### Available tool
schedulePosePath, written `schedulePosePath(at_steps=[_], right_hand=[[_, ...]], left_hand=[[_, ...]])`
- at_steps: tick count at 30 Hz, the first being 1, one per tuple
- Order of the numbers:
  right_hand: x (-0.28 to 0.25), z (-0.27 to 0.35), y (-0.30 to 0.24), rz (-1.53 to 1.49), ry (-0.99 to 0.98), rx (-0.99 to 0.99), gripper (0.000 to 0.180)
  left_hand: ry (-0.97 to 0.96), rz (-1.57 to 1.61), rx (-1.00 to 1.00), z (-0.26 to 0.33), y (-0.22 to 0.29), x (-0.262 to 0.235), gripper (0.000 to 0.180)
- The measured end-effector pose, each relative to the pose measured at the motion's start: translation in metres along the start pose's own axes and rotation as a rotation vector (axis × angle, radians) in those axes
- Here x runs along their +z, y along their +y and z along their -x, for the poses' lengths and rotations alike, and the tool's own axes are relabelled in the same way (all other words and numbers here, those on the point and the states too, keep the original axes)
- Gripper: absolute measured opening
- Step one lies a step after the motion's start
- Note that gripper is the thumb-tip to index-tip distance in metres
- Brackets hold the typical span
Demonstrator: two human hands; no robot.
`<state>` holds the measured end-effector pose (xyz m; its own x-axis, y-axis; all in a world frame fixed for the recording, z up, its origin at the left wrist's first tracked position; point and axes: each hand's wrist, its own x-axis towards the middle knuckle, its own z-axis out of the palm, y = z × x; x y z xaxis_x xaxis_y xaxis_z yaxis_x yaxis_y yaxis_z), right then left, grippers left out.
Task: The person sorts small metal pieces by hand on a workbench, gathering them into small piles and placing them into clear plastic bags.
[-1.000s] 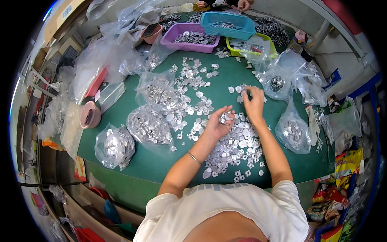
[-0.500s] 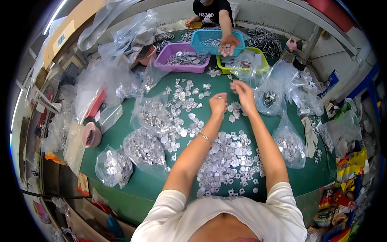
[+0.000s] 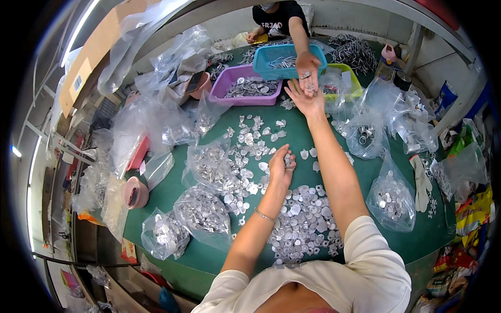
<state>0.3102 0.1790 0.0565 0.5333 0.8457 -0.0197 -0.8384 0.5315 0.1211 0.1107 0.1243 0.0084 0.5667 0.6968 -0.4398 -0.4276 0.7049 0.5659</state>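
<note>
My right hand reaches far forward, palm up, with its fingers spread and nothing clearly in it. Its fingertips meet or overlap a co-worker's open hand, on which a few small silvery pieces lie. Nearer to me, my left hand is curled around small silvery metal pieces, partly hidden by the fingers. Under my forearms spreads a pile of flat, roundish silvery pieces. Loose shinier pieces lie left of my left hand, beside an open plastic bag of them.
Beyond are a purple basin of metal parts, a blue basket and a yellow-green basket. Filled plastic bags stand at left, another bag at right by a white glove. A pink cup sits near the left edge.
My right hand has stretched forward and opened palm up at the co-worker's hand. My left hand has drawn back toward me and turned, showing the pieces in it. The view has shifted slightly.
</note>
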Motion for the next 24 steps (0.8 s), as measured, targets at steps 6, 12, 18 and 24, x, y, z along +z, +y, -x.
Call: schedulePosePath(at_steps=[6, 12, 18, 24], right_hand=[[-0.001, 0.006, -0.001, -0.084, 0.056, -0.045, 0.043], [-0.017, 0.017, -0.019, -0.016, 0.080, 0.060, 0.029], [-0.004, 0.123, 0.004, 0.522, 0.132, 0.245, 0.033], [-0.003, 0.264, 0.023, 1.250, 0.077, 0.366, 0.040]], left_hand=[[0.007, 0.051, -0.044, 0.006, -0.005, -0.001, 0.017], [-0.027, 0.055, -0.053, 0.015, -0.009, -0.003, 0.018], [-0.030, -0.005, -0.007, 0.055, -0.003, -0.014, 0.019], [-0.131, -0.027, -0.268, 0.122, -0.015, -0.020, 0.021]])
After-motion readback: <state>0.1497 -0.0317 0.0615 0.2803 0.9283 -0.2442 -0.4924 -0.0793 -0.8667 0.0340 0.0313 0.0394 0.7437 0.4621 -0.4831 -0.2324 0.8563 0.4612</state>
